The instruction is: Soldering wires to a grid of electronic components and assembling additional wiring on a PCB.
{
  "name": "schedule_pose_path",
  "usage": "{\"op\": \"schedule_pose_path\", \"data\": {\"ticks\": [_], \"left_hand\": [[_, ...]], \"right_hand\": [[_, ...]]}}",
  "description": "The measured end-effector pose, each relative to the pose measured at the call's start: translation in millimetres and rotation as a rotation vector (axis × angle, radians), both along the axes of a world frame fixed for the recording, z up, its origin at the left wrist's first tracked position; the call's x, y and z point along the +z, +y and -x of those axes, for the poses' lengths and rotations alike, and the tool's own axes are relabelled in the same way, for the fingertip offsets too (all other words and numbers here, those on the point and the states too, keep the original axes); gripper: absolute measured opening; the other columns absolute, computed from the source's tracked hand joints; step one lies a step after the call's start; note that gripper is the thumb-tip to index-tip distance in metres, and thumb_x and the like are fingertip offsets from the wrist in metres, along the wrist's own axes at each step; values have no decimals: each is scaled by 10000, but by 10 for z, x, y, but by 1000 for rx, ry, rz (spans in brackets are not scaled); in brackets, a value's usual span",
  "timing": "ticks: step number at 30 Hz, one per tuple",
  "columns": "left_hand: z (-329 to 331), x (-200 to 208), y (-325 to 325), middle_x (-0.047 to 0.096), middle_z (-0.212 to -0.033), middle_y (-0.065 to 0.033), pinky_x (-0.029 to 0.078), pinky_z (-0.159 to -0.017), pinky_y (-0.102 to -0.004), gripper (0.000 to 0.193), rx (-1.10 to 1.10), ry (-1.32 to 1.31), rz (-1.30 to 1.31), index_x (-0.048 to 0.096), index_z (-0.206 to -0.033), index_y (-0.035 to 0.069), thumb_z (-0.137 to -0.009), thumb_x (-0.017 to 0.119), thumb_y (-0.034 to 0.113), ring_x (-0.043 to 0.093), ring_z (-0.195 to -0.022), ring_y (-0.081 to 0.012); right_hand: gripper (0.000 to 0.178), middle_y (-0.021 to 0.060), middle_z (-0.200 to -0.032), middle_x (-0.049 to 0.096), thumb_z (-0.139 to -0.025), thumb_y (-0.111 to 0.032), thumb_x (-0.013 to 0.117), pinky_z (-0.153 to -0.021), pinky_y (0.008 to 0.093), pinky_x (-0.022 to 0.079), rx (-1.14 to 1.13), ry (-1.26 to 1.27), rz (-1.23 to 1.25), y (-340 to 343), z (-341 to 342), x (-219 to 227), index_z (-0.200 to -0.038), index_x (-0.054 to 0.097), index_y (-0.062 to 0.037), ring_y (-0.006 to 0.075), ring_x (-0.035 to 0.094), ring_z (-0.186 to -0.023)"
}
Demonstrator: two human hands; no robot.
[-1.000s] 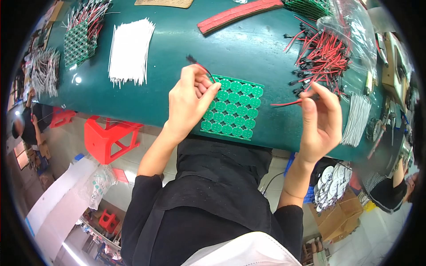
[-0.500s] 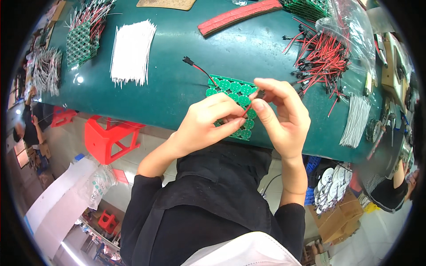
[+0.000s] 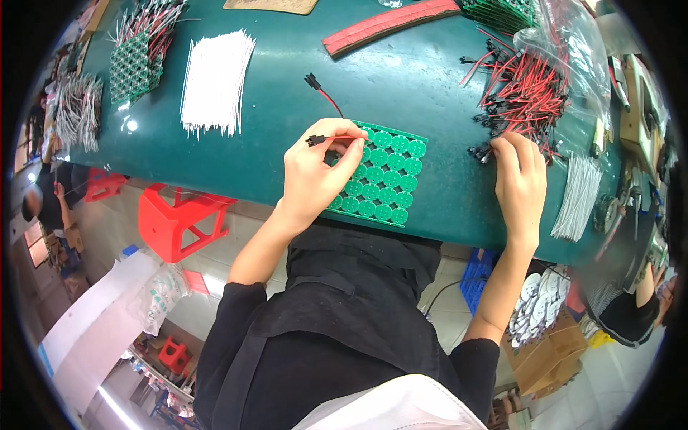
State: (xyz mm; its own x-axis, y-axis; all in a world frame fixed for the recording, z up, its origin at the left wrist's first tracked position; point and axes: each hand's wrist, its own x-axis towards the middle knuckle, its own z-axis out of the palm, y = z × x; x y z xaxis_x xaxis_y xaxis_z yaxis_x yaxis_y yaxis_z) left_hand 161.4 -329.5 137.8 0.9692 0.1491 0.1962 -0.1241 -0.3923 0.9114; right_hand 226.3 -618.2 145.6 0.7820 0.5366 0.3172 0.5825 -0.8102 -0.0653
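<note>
A green panel of round circuit boards [image 3: 385, 175] lies on the table in front of me. My left hand [image 3: 315, 168] pinches a red-and-black connector wire [image 3: 335, 137] at the panel's upper left corner, its black plug pointing left. Just beyond that hand, another connector wire [image 3: 329, 97] sticks up from the panel's far edge; its lower end is hidden. My right hand [image 3: 519, 179] is at the near edge of a heap of connector wires [image 3: 527, 97], fingertips closed beside some black plugs. Whether a wire is between them is hidden.
White wires [image 3: 216, 84] lie in a bundle at left, grey wires [image 3: 577, 197] at right. Beyond the panel rests a red padded strip [image 3: 390, 27]. Wired boards [image 3: 135, 68] are stacked far left, more boards [image 3: 502, 13] far right by a plastic bag [image 3: 573, 57]. A red stool [image 3: 179, 222] stands left.
My hands have parted. The left moved to the panel's upper left corner with a connector wire; the right left the panel and reached right to the heap. More of the panel shows.
</note>
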Motion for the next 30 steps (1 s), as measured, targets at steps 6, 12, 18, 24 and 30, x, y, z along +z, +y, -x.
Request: {"op": "schedule_pose_path", "data": {"ticks": [6, 12, 18, 24, 30], "left_hand": [[10, -17, -21, 691, -917, -85, 560, -652, -251, 125, 5, -14, -69, 650, -950, -22, -834, 679, -58, 691, -745, -125], [21, -59, -28, 682, -911, -84, 555, -636, -247, 147, 16, -41, -110, 638, -960, -16, -828, 681, -67, 685, -719, -122], [7, -89, -34, 665, -881, -85, 553, -621, -251, 170, 0, -113, -167, 625, -964, -7, -821, 690, -71, 679, -696, -135], [-6, -94, -62, 649, -852, -73, 543, -589, -254, 164, 14, -147, -211, 610, -947, 3, -823, 693, -65, 672, -670, -134], [-8, -91, -97, 633, -825, -62, 534, -569, -259, 171, 33, -168, -253, 596, -925, 8, -810, 697, -68, 666, -643, -136]], "right_hand": [[232, 78, -1009, 621, -794, -9, 678, -766, 377, 478, -12, -52, -193, 42, 18, -29, -1016, 636, -60, 265, 604, -893], [229, 107, -1022, 632, -824, 45, 694, -780, 359, 508, -38, -98, -420, 103, 81, 19, -1027, 630, -38, 270, 624, -893], [238, 126, -1008, 644, -822, 97, 678, -786, 347, 524, -29, -100, -553, 203, 120, 122, -1028, 621, -7, 263, 635, -897], [249, 129, -1000, 647, -813, 93, 688, -784, 350, 528, -4, -90, -579, 267, 139, 181, -1032, 614, 1, 266, 634, -897], [269, 133, -985, 654, -802, 102, 682, -770, 349, 533, 22, -78, -601, 286, 160, 231, -1040, 605, 3, 266, 633, -881]]}}
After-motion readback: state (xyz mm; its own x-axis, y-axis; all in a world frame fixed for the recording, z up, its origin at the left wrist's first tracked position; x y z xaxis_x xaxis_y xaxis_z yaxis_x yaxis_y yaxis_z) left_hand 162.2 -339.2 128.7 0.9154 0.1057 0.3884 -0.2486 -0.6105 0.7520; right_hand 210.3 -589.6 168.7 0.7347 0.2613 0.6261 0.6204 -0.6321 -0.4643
